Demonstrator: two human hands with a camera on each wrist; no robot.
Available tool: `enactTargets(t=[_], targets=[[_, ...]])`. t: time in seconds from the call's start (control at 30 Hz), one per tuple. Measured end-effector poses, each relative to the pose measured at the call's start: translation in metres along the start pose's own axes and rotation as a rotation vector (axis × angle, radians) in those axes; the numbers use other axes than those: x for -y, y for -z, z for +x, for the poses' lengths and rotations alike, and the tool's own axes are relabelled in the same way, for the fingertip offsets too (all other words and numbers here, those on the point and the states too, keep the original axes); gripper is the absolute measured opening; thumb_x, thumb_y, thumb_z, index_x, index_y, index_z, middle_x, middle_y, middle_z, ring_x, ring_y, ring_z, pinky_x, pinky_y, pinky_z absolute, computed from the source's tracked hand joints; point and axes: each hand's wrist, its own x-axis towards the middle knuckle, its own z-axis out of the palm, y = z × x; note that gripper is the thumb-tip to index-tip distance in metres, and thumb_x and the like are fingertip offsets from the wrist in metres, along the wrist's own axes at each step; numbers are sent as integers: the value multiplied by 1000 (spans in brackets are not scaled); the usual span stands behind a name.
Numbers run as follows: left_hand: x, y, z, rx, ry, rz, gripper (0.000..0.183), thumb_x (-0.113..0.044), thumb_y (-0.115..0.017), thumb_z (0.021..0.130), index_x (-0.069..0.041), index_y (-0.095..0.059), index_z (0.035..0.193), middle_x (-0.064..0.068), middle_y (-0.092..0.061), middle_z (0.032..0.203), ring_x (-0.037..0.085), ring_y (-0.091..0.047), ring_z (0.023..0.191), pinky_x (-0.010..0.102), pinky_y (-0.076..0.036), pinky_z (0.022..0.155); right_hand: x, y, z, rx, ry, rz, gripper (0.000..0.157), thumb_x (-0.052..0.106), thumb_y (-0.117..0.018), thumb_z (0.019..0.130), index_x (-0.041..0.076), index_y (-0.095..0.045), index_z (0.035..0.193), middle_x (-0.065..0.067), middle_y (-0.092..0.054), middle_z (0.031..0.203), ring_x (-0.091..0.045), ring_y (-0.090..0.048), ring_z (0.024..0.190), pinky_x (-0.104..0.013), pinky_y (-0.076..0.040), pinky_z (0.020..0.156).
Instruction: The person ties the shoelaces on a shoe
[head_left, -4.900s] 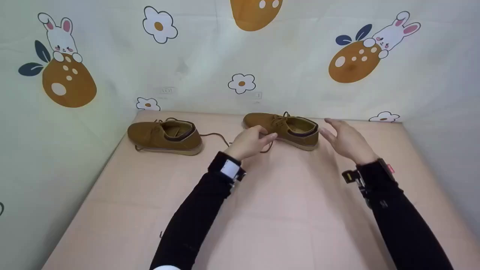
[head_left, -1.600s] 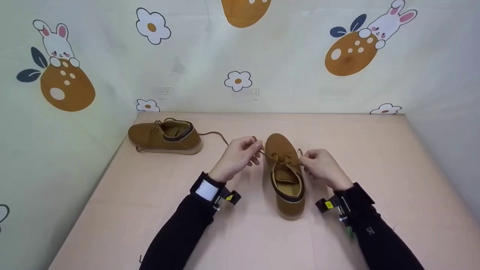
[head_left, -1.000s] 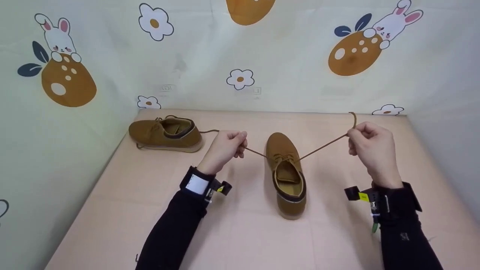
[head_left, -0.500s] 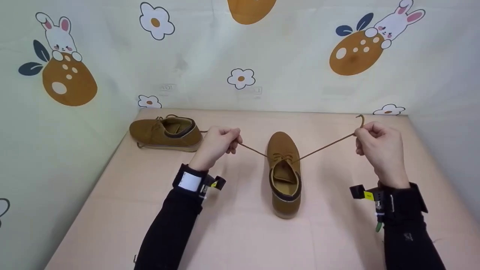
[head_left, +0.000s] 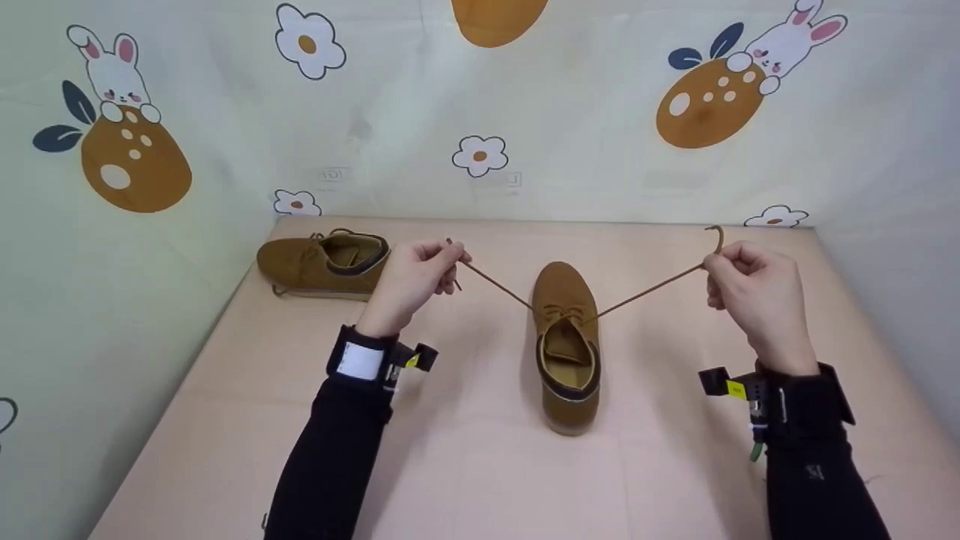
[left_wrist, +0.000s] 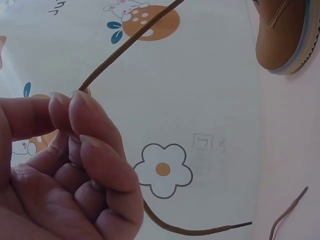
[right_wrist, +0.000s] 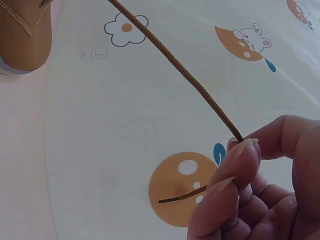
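Observation:
A brown lace-up shoe stands upright mid-table, toe toward the back wall. My left hand, up and left of it, pinches one end of its shoelace between thumb and fingers. The lace's loose tail hangs below those fingers in the left wrist view. On the other side, my right hand pinches the other lace end, whose tip pokes out past the fingers. Both ends run straight from the shoe's eyelets in a wide V. No bow shows over the tongue.
A matching brown shoe lies at the back left, toe pointing left, partly behind my left hand. A loose lace end rests on the table in the left wrist view. Printed cloth walls close off the back and sides.
The shoe was turned from sideways at the back to toe-first and nearer. Both hands took its lace ends and drew them apart; lately my left hand has moved further up and left.

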Motion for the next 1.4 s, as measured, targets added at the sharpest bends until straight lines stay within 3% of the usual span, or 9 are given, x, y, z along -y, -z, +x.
enactTargets(t=[0.17,0.3,0.5,0.6,0.7,0.83,1.0,1.13,1.4], targets=[[-2,-1,7,-4,-5,2,25,-21,-59,101,-1,-72,94,5,-56,65,15,-56,55,25,-50,56,2,-4,-1,27,10,-11,17,14,-61,95,-1,-64,88,-4,-60,63,-14,-59,53,-23,-52,54],[-17,-15,31,31,32,26,23,-21,-59,101,-2,-72,96,9,-66,74,16,-60,58,26,-53,58,3,-9,-1,41,19,-35,18,16,-61,96,0,-64,88,-4,-60,64,-15,-59,54,-23,-52,53],[-53,-77,69,219,22,74,20,-17,-59,101,-1,-70,96,13,-71,83,21,-67,65,32,-57,67,4,-12,-2,54,43,-67,19,18,-61,96,1,-65,88,-4,-60,63,-16,-58,54,-24,-47,50],[-61,-113,73,341,-17,154,21,-16,-58,101,1,-71,99,12,-71,84,21,-68,67,32,-57,70,5,-17,-3,68,73,-80,19,17,-61,96,1,-66,88,-6,-60,64,-17,-59,54,-24,-50,51],[-56,-131,70,403,-69,283,25,-19,-59,102,0,-71,112,9,-73,87,21,-68,68,29,-56,67,7,-23,-2,80,95,-94,18,17,-61,96,2,-66,88,-7,-60,64,-17,-59,54,-25,-51,52],[-40,-118,65,336,-93,345,29,-22,-58,102,-4,-69,122,6,-73,88,20,-68,67,31,-55,64,9,-28,-2,90,111,-91,17,16,-62,95,2,-66,86,-8,-60,63,-18,-59,53,-26,-51,52],[-15,-82,53,210,-105,216,22,-20,-57,103,-6,-73,107,7,-72,83,24,-68,68,34,-56,68,10,-26,-1,92,118,-102,15,15,-63,95,3,-66,86,-7,-60,63,-18,-59,53,-25,-50,51],[2,-60,41,167,-77,148,22,-22,-58,102,-8,-74,101,6,-71,80,24,-67,68,34,-55,69,8,-20,0,112,112,-131,16,16,-63,95,2,-65,87,-8,-60,63,-19,-58,53,-25,-49,51],[12,-47,38,139,-41,142,21,-21,-59,102,-8,-74,97,7,-70,78,22,-65,66,34,-55,67,-4,0,-1,208,32,-211,20,21,-60,98,2,-64,93,-8,-60,68,-19,-59,58,-26,-54,58]])
